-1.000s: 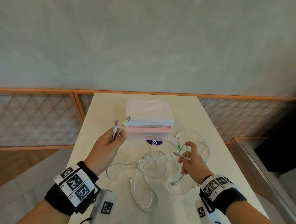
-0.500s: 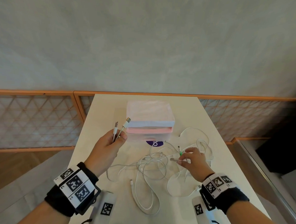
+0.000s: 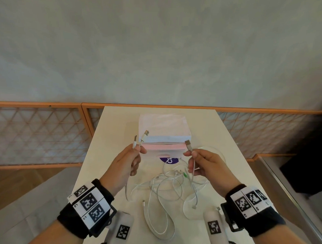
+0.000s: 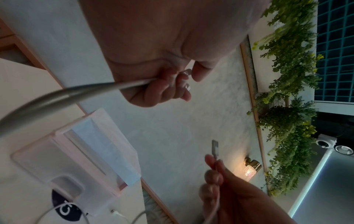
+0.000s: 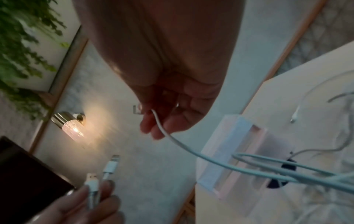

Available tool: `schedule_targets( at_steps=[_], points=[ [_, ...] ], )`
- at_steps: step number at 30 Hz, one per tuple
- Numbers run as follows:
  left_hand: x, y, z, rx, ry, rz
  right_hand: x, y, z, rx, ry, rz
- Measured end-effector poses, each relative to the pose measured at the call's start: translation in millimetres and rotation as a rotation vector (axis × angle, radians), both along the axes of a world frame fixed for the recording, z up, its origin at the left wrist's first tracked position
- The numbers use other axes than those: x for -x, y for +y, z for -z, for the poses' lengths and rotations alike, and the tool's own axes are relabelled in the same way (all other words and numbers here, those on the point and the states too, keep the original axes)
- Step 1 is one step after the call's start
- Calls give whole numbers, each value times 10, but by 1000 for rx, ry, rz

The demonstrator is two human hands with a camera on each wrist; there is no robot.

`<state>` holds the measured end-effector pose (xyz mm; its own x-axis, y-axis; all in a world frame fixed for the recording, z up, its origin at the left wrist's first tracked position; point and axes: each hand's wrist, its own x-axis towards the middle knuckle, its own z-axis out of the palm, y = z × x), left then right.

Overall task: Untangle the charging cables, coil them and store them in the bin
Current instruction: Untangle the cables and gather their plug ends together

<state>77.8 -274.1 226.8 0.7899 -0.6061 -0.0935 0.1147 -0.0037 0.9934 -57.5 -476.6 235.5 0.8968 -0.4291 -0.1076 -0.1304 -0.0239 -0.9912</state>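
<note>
A tangle of white charging cables (image 3: 169, 186) lies on the table in front of me. My left hand (image 3: 125, 163) is raised and pinches two cable ends (image 3: 140, 139), their plugs pointing up. They show again as cable ends (image 5: 104, 171) low in the right wrist view. My right hand (image 3: 208, 164) is lifted beside it and pinches a third cable just under its USB plug (image 3: 188, 144); the cord (image 5: 184, 145) trails down to the tangle. The pink-and-white bin (image 3: 163, 133) stands behind both hands. One plug with a green tip (image 3: 185, 174) lies in the tangle.
The white table (image 3: 233, 161) is narrow, with an orange lattice railing (image 3: 37, 134) behind and to both sides. A purple round sticker (image 3: 169, 160) sits just before the bin. A loose cable loop (image 3: 160, 222) reaches toward the near edge.
My right hand rose from the tangle with a cable end and now holds its plug up level with my left hand. The left hand kept its two ends.
</note>
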Motion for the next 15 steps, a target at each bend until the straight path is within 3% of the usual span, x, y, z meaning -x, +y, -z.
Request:
schedule_targets(
  at_steps=[4, 11, 15],
  points=[
    [68, -91, -38, 37, -18, 35, -151, 177, -137, -114, -28, -110],
    [145, -208, -20, 15, -83, 8, -407, 404, -142, 73, -112, -55],
    [174, -237, -1, 12, -49, -21, -480, 458, -71, 55, -185, 8]
  ],
)
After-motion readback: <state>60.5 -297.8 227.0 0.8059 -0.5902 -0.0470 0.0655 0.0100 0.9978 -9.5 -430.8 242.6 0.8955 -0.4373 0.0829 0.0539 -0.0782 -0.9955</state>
